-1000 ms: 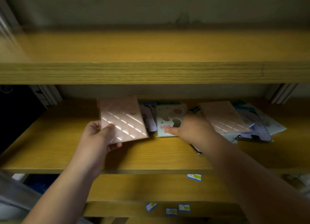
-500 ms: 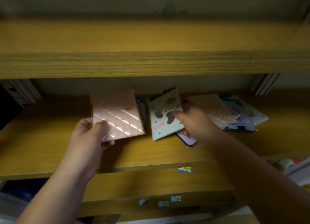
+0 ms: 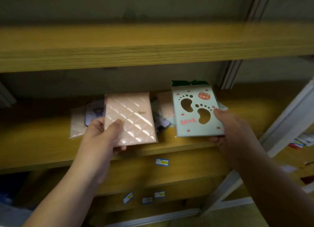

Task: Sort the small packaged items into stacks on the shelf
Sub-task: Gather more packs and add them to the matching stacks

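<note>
your left hand [image 3: 100, 136] grips the pink quilted packet [image 3: 130, 119] in the centre of the frame, thumb pressed on its front near the lower left corner and fingers curled under its bottom edge. the packet is held just above the front part of the wooden shelf [image 3: 42, 141]. your right hand [image 3: 227, 125] grasps the pale green bear packet [image 3: 195, 111] right of centre, thumb on its right edge and fingers beneath the lower right corner; it is printed with paw cutouts, a bear face and the word "bear", and it is lifted clear of the board. behind and between the two packets, loose packets [image 3: 91, 113] lie overlapping on the shelf, among them a pale pink one at the left and a purple one partly hidden. small blue labels [image 3: 162, 162] sit on the front edge of the shelf, below centre.
</note>
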A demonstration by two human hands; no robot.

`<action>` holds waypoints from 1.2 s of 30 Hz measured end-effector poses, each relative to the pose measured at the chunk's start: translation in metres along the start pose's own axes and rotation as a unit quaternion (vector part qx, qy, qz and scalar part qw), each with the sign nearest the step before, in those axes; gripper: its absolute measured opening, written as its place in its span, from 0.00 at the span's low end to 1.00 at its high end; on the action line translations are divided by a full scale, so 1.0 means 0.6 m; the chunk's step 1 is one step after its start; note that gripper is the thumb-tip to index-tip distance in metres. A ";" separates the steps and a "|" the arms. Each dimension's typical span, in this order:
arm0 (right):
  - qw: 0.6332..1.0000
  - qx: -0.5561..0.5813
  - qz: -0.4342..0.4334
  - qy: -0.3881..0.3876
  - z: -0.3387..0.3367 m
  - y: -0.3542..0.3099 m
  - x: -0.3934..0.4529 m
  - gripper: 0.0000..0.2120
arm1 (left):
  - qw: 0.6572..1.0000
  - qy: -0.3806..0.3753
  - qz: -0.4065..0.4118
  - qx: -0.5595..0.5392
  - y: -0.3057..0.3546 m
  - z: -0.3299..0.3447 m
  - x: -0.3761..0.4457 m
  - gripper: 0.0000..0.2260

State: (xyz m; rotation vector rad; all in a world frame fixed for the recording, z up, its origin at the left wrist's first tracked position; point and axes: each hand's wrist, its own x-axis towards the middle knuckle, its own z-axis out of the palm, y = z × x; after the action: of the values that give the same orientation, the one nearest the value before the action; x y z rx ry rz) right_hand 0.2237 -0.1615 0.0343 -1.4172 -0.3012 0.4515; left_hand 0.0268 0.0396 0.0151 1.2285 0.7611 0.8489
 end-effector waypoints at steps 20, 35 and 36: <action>0.996 0.051 0.048 -0.063 -0.507 -0.077 -0.166 0.21 | 0.996 -0.085 0.001 0.012 -0.046 0.389 -0.383 0.09; 0.986 0.126 0.034 0.104 -0.830 -0.081 -0.079 0.09 | 0.971 -0.231 -0.053 0.026 -0.141 0.763 -0.377 0.11; 0.985 0.123 0.029 0.115 -0.847 -0.086 -0.064 0.09 | 0.970 -0.237 -0.055 0.025 -0.150 0.788 -0.368 0.10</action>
State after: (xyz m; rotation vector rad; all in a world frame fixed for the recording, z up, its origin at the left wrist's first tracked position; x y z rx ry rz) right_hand 0.4309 -0.6298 0.0180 -1.2241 -0.0162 0.3556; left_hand 0.3385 -0.3885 0.0199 1.3519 0.4568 0.4184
